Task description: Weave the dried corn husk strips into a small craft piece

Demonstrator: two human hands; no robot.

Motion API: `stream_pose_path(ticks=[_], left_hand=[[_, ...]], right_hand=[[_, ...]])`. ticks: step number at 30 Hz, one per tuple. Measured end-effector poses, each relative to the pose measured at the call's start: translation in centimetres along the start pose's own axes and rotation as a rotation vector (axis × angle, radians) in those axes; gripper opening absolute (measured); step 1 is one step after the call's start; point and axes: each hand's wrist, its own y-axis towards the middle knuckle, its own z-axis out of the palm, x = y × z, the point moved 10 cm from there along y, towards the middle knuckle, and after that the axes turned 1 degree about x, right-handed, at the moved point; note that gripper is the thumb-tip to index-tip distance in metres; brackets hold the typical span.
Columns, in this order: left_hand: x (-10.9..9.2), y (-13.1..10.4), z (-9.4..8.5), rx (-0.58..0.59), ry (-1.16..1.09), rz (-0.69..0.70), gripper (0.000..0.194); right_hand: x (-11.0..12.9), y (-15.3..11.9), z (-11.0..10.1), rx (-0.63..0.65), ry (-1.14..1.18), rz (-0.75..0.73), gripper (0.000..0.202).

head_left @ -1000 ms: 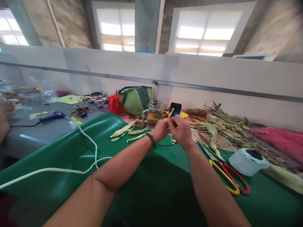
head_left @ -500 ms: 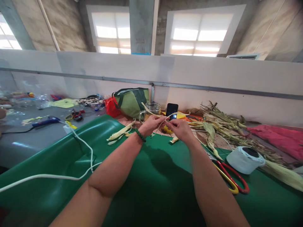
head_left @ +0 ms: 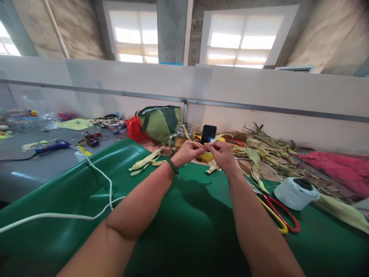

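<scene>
Thin pale strips of corn husk (head_left: 186, 132) are pinched between my two hands, above the far part of the green mat (head_left: 190, 215). My left hand (head_left: 188, 152), with a green bead bracelet at its wrist, is closed on one strip whose end sticks up. Fingertip to fingertip with it, my right hand (head_left: 221, 153) is closed on the strip too, and an end curls out to the right. The exact crossing of the strips is hidden by my fingers. Behind my hands stand a glass mug (head_left: 180, 138) and a black phone (head_left: 208, 134).
Red-and-yellow scissors (head_left: 278, 213) and a spool of white twine (head_left: 296, 192) lie right of my right forearm. Dried husks and stalks (head_left: 265, 150) are heaped behind them. Husk pieces (head_left: 147, 158), a white cable (head_left: 72, 215) and a blue glue gun (head_left: 56, 146) lie left.
My fingertips have come closer together on the husk strips, and my right hand has turned with its thumb pressing inward. The strip hanging below my fingers no longer shows.
</scene>
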Motion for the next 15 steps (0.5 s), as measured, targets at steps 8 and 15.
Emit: stream_pose_path(ticks=[8, 15], left_hand=[[0.9, 0.4, -0.1, -0.055, -0.297, -0.034, 0.038], [0.6, 0.1, 0.4, 0.014, -0.263, -0.079, 0.037]], right_hand=[[-0.8, -0.2, -1.4, -0.150, 0.104, 0.106, 0.032], [-0.3, -0.1, -1.3, -0.130, 0.119, 0.076, 0.040]])
